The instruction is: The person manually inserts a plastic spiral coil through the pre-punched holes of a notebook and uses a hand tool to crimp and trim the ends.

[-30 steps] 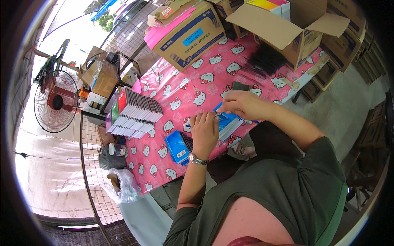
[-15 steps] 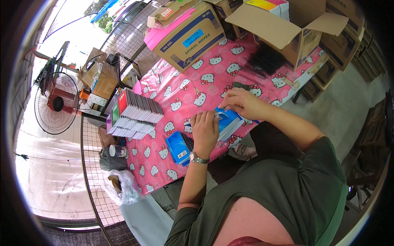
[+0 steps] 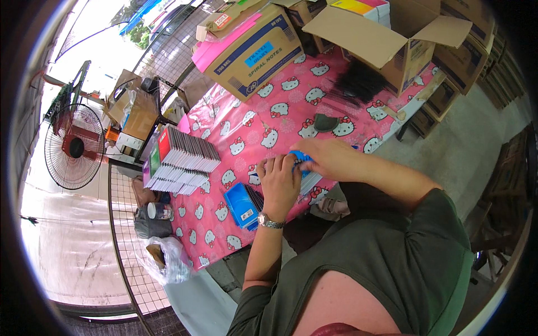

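Note:
At the table's near edge, a small stack of blue-covered notebooks (image 3: 310, 182) lies under my hands, its white page edges showing. My left hand (image 3: 278, 182) is closed over the stack's left side, fingers bent onto the cover. Meeting it at the far end of the stack, my right hand (image 3: 324, 158) is closed with its fingertips together; whatever they pinch is hidden. Left of my left wrist sit blue spiral notebooks (image 3: 242, 204) with dark coils. A dark green pad-like piece (image 3: 326, 123) rests just beyond my right hand.
Tall stacks of spiral notebooks (image 3: 182, 159) stand at the left. A heap of black coils (image 3: 358, 83) lies toward the far right, before an open carton (image 3: 414, 61). Another carton (image 3: 255, 53) is at the back. A jar (image 3: 159, 211) and plastic bag (image 3: 168, 260) sit at the left edge.
My right hand has come down and left over the blue stack, close against my left hand, and covers more of the cover. The green piece is now more exposed.

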`<state>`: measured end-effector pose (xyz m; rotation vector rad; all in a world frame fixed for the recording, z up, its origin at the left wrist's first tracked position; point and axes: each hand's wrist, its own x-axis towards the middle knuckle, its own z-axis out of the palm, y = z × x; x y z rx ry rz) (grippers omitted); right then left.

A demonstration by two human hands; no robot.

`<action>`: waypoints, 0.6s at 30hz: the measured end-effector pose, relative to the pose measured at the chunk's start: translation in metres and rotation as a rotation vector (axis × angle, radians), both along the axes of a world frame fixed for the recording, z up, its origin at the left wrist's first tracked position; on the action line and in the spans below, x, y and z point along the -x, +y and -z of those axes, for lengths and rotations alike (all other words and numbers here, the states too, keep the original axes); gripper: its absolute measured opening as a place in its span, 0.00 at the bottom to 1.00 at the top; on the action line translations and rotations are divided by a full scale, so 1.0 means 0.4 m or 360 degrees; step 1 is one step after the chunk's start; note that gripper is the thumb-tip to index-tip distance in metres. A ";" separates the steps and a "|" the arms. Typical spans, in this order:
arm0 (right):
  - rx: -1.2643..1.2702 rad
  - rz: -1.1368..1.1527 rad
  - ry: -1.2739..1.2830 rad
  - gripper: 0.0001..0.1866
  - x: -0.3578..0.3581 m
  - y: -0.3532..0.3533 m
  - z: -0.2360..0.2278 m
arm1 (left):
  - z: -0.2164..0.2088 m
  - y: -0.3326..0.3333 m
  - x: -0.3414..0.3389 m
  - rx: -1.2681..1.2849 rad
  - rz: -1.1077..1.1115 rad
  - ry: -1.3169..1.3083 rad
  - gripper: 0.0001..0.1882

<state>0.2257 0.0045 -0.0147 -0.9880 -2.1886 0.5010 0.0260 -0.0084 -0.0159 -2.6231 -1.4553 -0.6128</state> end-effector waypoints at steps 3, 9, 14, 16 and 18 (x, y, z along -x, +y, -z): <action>0.0931 -0.0263 0.0267 0.18 -0.010 0.064 -0.012 | 0.003 0.005 0.010 -0.0014 0.0032 -0.0064 0.12; 0.0408 0.0667 -0.0511 0.24 -0.025 0.359 0.381 | 0.023 0.023 0.021 -0.0083 0.0151 -0.0148 0.08; -0.0158 0.0874 -0.0921 0.31 -0.017 0.350 0.572 | 0.004 0.003 0.014 0.0019 0.0159 -0.0267 0.07; 0.0040 0.0976 -0.0849 0.29 0.010 0.304 0.505 | 0.007 -0.012 0.019 0.0027 0.0119 -0.0322 0.07; 0.0186 0.1068 -0.0779 0.27 0.011 0.276 0.443 | 0.020 -0.005 0.026 0.0051 0.0096 -0.0271 0.08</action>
